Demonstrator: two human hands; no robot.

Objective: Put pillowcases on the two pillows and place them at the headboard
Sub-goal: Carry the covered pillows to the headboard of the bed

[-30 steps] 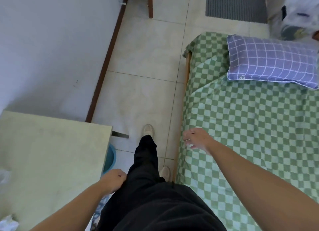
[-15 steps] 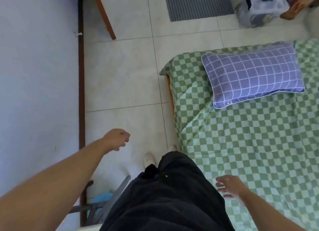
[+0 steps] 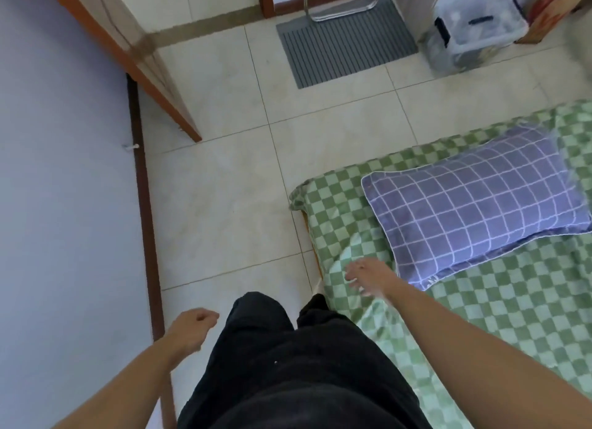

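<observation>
One pillow (image 3: 474,204) in a purple case with a white grid lies near the corner of the bed (image 3: 480,316), which is covered by a green checked sheet. My right hand (image 3: 368,276) hovers over the bed's near edge, just left of the pillow's lower corner, fingers spread and holding nothing. My left hand (image 3: 192,327) hangs beside my black trousers over the floor, fingers loosely curled, holding nothing. A second pillow is not in view.
A white wall (image 3: 64,204) with a brown skirting runs along the left. An open wooden door (image 3: 128,54) stands at the top left. A grey mat (image 3: 346,41) and a clear plastic storage box (image 3: 474,28) lie on the tiled floor beyond the bed.
I have walked forward along the bed toward the pillow. My right hand swung forward to near the pillow's corner; my left hand dropped back beside my leg.
</observation>
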